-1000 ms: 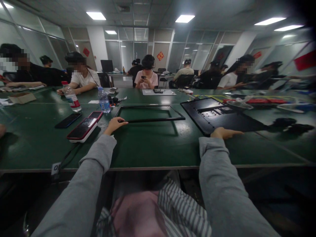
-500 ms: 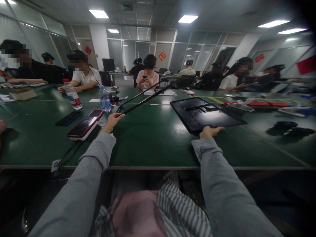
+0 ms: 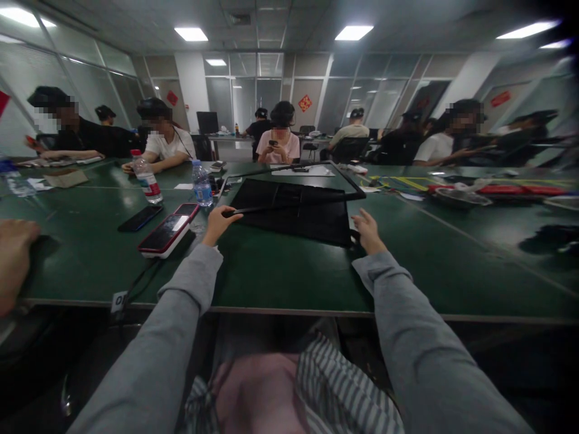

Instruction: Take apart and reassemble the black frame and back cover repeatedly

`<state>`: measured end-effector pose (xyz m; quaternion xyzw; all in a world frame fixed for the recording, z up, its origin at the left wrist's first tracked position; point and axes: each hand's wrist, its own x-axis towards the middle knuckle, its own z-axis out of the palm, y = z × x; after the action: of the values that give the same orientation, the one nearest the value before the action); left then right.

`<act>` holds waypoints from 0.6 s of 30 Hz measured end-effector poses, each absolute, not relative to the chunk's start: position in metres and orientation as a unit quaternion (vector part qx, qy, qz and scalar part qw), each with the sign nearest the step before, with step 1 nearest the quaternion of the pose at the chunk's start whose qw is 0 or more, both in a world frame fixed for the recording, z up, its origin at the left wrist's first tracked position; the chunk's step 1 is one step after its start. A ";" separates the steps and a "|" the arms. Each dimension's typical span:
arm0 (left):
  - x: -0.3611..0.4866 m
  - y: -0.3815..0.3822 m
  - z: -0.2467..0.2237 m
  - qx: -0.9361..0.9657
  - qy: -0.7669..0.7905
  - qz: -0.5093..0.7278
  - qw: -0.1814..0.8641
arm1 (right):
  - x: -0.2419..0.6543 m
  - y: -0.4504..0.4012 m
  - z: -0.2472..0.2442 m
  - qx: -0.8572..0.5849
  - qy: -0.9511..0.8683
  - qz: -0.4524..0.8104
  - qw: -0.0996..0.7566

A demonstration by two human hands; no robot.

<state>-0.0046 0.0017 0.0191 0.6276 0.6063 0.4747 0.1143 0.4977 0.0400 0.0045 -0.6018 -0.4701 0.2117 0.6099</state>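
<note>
My left hand (image 3: 219,224) pinches the near left corner of a thin black rectangular frame (image 3: 346,196), like a screen bezel. The frame is raised at a slant over a flat black panel (image 3: 294,226), which lies on the green table (image 3: 280,280). A recessed section shows in the panel's upper middle, partly behind the frame. Just off the panel's right edge is my right hand (image 3: 370,234), its fingers apart and nothing in them. Whether a fingertip touches the panel's near right corner I cannot tell.
To the left are a red-and-white handheld device (image 3: 165,232), a dark phone (image 3: 140,218), a clear bottle (image 3: 202,185) and a red-capped bottle (image 3: 147,178). Another person's hand (image 3: 15,259) rests at the left edge. Red and plastic-wrapped items (image 3: 474,194) lie on the right.
The black panel has moved left and now lies under the frame. My right hand has let go of it. In my left hand, the frame has swung lower and flatter.
</note>
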 end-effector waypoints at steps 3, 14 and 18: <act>-0.003 0.000 0.019 0.653 0.613 0.440 0.066 | 0.506 0.038 0.016 -0.544 -0.447 0.328 0.630; 0.002 0.001 0.010 0.724 0.591 0.354 0.036 | 0.487 0.051 -0.013 -0.627 -0.564 0.086 0.531; 0.004 0.001 0.002 0.741 0.604 0.292 0.025 | 0.482 0.050 -0.015 -0.669 -0.561 0.030 0.486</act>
<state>0.0040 0.0007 0.0017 0.7411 0.6040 0.2920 0.0252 0.4818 0.0503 -0.0153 -0.6694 -0.5611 0.0300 0.4860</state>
